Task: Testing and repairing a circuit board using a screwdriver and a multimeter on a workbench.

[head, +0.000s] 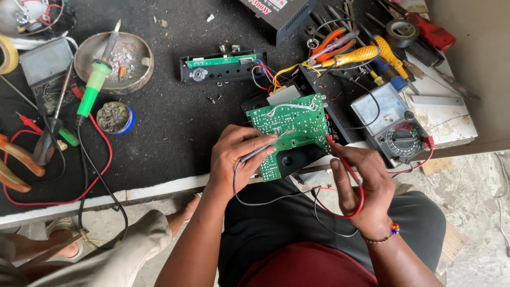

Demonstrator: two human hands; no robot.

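A green circuit board [292,127] stands tilted at the table's front edge, its solder side up. My left hand [234,162] grips a black test probe [260,151] whose tip touches the board's middle. My right hand [364,186] holds a red test probe [340,157] against the board's right edge. Red and black leads loop down over my lap. An analog multimeter [390,119] lies just right of the board, joined to the leads.
A green-handled soldering iron [95,79] rests on a metal bowl [114,61]. A small tin of flux [115,117], a black front panel [223,66], pliers and screwdrivers [356,50], tape [401,32] and another meter [45,66] lie about. Another person's leg [106,255] is lower left.
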